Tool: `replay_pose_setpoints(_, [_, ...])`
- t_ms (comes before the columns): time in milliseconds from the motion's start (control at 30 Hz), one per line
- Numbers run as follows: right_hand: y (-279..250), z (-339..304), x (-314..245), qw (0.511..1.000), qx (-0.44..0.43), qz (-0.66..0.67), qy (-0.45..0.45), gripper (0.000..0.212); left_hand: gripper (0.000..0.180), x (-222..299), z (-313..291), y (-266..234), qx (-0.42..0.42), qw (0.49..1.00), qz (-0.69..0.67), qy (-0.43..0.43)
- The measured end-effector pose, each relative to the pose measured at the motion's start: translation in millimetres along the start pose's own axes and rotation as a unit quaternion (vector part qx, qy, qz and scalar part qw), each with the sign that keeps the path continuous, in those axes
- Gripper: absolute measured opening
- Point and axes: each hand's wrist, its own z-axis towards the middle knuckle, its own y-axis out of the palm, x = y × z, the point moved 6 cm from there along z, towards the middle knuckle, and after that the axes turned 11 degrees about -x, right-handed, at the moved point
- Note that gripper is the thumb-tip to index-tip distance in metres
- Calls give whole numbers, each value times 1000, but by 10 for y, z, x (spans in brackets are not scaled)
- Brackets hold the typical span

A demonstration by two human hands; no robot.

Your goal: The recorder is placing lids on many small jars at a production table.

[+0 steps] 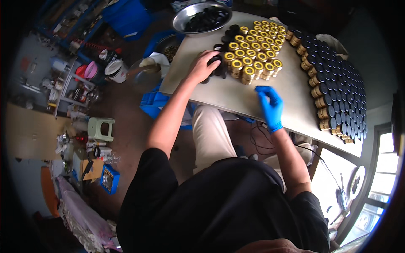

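My bare left hand reaches to the table's near left part, its fingers and thumb bent around a black cap. More loose black caps lie around it. Just to the right stands a cluster of small gold-coloured jars with ringed yellow-gold tops, without black caps. My right hand, in a blue glove, hovers in front of this cluster with its fingers curled together. Whatever its fingertips might hold is too small to make out.
A metal bowl of black caps sits at the table's far left corner. Along the right side stand rows of black-capped gold jars. Blue crates are below the table's left edge; a green stool is on the floor.
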Motion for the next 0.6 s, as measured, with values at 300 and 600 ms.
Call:
replay_pose_setpoints(300, [-1793, 782, 632, 986, 91, -124, 59, 30, 26, 1127, -468, -190, 210, 974, 63, 57])
replay_pose_setpoints(600, [-1680, 3066, 504, 907, -108, -407, 19, 58, 18, 1445, -607, 690, -2, 998, -7, 56])
